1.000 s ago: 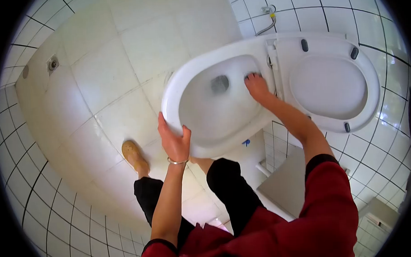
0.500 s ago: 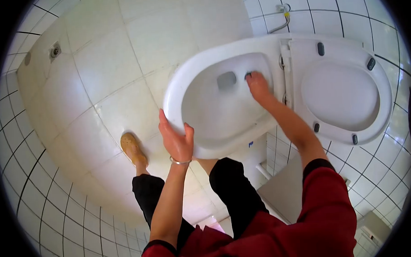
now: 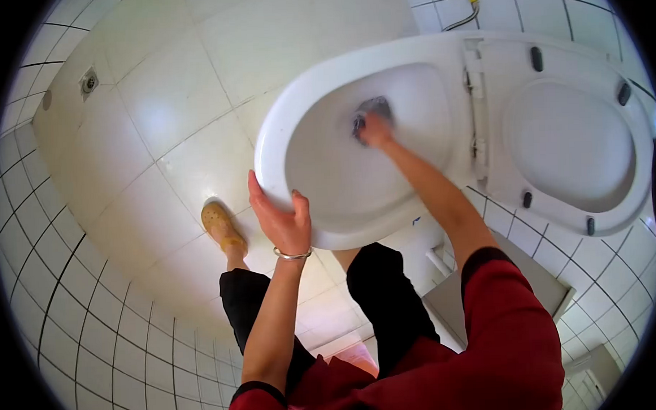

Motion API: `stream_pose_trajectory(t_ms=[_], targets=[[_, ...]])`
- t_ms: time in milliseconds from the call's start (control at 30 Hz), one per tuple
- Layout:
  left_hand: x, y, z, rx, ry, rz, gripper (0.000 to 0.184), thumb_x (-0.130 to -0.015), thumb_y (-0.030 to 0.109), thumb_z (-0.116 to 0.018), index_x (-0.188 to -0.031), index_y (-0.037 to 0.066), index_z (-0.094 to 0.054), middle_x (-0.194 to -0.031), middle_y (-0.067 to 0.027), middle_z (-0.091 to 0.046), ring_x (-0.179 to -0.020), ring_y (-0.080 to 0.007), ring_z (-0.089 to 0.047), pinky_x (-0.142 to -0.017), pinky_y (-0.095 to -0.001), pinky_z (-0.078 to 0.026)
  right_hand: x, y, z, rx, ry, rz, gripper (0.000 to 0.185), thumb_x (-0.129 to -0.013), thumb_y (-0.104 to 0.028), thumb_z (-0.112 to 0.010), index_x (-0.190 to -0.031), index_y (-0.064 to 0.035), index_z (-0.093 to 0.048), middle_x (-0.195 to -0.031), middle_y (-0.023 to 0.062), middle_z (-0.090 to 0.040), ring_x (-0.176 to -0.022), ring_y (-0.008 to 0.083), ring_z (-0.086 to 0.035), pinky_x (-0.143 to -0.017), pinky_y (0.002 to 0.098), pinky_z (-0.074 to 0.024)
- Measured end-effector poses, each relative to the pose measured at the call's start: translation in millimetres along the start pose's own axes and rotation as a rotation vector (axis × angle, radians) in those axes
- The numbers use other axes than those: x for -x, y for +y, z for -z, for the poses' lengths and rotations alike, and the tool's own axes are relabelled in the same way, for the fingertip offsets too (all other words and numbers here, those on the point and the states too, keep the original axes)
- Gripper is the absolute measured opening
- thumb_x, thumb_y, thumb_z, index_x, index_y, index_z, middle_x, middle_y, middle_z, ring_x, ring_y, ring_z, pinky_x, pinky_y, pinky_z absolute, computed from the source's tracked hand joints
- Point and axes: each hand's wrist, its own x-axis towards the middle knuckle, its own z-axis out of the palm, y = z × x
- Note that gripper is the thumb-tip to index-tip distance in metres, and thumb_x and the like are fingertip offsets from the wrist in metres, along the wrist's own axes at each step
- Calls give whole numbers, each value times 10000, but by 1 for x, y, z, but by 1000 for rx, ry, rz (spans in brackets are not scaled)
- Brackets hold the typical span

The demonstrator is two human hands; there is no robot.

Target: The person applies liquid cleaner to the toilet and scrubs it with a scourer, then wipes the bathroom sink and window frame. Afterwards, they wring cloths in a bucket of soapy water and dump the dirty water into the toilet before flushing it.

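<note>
My left hand (image 3: 284,224), with a bracelet at the wrist, grips the front rim of the white toilet bowl (image 3: 267,146). Its thumb lies toward the inside and its fingers are around the outer edge. Down inside the bowl, my right hand (image 3: 376,129) is closed on a dark grey scouring pad (image 3: 358,126), which is blurred and partly covered by the fingers. The pad is beside the grey drain opening (image 3: 377,108). Behind the bowl, the toilet seat and lid (image 3: 573,135) are raised.
A hose with a yellow fitting (image 3: 473,5) runs along the tiled wall behind the toilet. A floor drain (image 3: 89,83) sits in the beige tiles at upper left. My foot in a tan clog (image 3: 220,223) stands left of the bowl. A grey panel (image 3: 519,289) is at lower right.
My right hand has moved left with the scouring pad, from the rear of the bowl to the drain opening. My left hand stays on the rim. The view has shifted slightly.
</note>
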Motion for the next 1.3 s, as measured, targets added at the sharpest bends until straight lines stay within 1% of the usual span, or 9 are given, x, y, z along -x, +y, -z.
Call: stream_pose_trajectory(t_ms=[400, 533, 633, 767, 867, 1100, 1167, 1233, 1300], targets=[[28, -11, 17, 166, -98, 99, 580, -794, 224, -496, -1245, -45, -249, -1182, -218, -357, -1069, -324, -378, -912, -379, -287, -3, -15, -69, -731, 564, -491, 234, -760, -44, -462, -971, 41, -408, -884, 204, -506, -801, 329, -501, -715, 339, -411], [33, -15, 13, 467, -74, 227, 601, -833, 354, -422, -1251, -41, -247, -1211, -194, -344, -1113, -292, -351, -937, -368, -262, 95, -79, -83, -471, 698, 180, 286, -742, -38, -482, -1012, 30, -417, -958, 203, -462, -895, 350, -460, -801, 369, -383], [24, -13, 21, 582, -134, 267, 651, -839, 453, -340, -1257, -37, -242, -1247, -170, -312, -1146, -266, -316, -956, -356, -241, 152, -137, -36, -864, 318, 375, 322, -743, -57, -527, -1054, -27, -449, -1002, 146, -474, -965, 266, -468, -845, 323, -367], [25, -11, 32, 619, -213, 354, 708, -828, 541, -296, -1265, -13, -239, -1297, -139, -245, -1175, -245, -280, -970, -351, -223, 188, -40, -6, -297, -479, 818, 219, -706, -55, -550, -922, -86, -562, -948, 85, -529, -924, 251, -494, -779, 341, -408], [14, -8, 45, 772, -242, 414, 688, -841, 552, -247, -1271, 15, -244, -1287, -121, -278, -1174, -215, -283, -974, -338, -219, 186, -35, 32, -96, -592, 492, 238, -678, -37, -552, -902, -109, -585, -965, 52, -521, -906, 219, -502, -772, 315, -423], [14, -28, 89, 1377, -338, 811, 675, -839, 578, -187, -1269, 67, -285, -1227, -100, -380, -1146, -208, -336, -979, -330, -226, 243, -171, -19, -236, 324, 1040, 128, -685, -15, -577, -798, -70, -600, -861, 55, -473, -777, 190, -490, -629, 317, -409], [22, -35, 101, 1570, -283, 1017, 677, -832, 590, -181, -1275, 88, -285, -1239, -85, -375, -1152, -196, -334, -988, -324, -209, 207, -202, 19, -839, -176, 250, 65, -704, -43, -586, -766, -60, -576, -700, 46, -488, -718, 180, -490, -565, 324, -382], [17, -34, 103, 1555, -366, 939, 666, -831, 590, -193, -1269, 99, -299, -1255, -64, -364, -1156, -185, -328, -990, -308, -195, 162, -217, 61, -305, 928, 723, 50, -660, -89, -627, -662, -85, -577, -628, 72, -514, -739, 208, -521, -570, 334, -401], [15, -29, 103, 1502, -393, 850, 672, -831, 588, -203, -1268, 87, -299, -1249, -60, -372, -1162, -181, -319, -990, -295, -184, 183, -221, 34, -737, 441, 512, 54, -690, -114, -622, -723, -86, -589, -578, 64, -489, -727, 211, -509, -613, 352, -395]])
